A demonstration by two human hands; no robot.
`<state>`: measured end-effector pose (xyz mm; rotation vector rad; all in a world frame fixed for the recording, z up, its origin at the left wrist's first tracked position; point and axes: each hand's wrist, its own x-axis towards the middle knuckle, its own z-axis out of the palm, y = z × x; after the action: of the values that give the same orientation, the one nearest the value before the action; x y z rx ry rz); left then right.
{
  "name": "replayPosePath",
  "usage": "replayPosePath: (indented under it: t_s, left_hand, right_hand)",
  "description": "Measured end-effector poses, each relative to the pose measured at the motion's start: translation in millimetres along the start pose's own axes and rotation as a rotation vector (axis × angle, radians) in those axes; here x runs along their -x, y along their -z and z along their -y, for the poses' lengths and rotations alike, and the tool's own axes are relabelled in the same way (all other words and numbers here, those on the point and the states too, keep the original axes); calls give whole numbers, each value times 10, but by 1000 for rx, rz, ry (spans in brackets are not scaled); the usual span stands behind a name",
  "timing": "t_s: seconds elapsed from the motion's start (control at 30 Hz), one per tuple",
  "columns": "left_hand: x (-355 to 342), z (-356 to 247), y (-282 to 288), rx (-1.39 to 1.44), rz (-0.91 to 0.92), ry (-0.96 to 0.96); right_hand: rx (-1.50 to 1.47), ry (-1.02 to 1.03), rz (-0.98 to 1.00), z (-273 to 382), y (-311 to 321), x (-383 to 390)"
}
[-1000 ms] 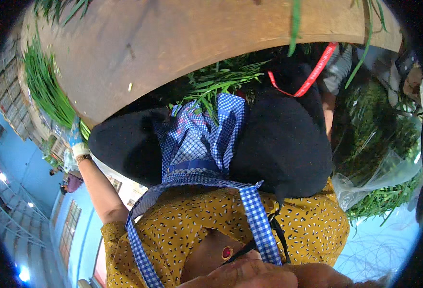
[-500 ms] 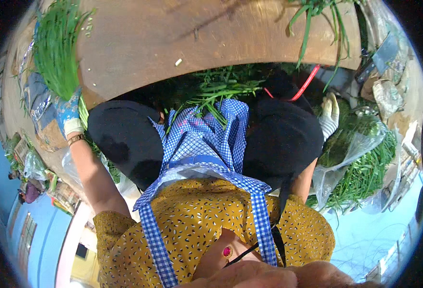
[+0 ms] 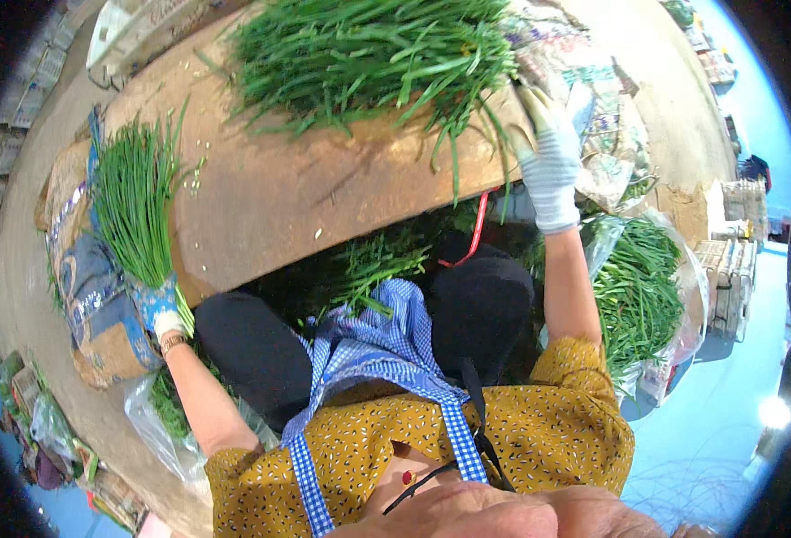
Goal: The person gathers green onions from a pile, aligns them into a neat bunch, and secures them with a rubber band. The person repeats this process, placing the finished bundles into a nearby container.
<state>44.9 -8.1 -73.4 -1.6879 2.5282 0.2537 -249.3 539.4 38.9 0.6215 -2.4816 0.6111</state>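
A bunch of long green chives (image 3: 135,202) is gripped by its pale stem ends in my left hand (image 3: 156,305), which wears a blue and white glove. Its leaves point away from me over the board's left edge. My right hand (image 3: 546,161), in a white striped glove, is at the board's right end with fingers stretched and apart. Its fingertips are beside the large heap of chives (image 3: 369,63) on the brown wooden board (image 3: 270,202). Whether they touch the leaves is hard to see.
Loose cut greens (image 3: 369,273) lie between my knees, below the board. A red strap (image 3: 478,231) hangs from the near edge. At right stands a plastic bag (image 3: 691,300) of greens (image 3: 638,296). Patterned sacks (image 3: 99,287) are at left, and a white crate (image 3: 131,40) is at far left.
My right hand has come up from beside my right knee to the board's right end. My left hand still holds its bunch. The view has shifted, showing more of the heap.
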Motion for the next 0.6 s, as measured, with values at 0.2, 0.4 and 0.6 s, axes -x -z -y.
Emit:
replayPosePath:
  t_s: [0.2,0.4,0.6]
  left_hand:
    - [16,-97,-6,-37,-79,-94]
    - [-16,-242,73,-113,-274,-292]
    - [54,-222,63,-122,-309,-345]
  right_hand:
    - [271,217,16,-204,-328,-1514]
    - [718,266,300,-915,-1139,-2250]
    - [691,-3,710,-951,-1258,-2198]
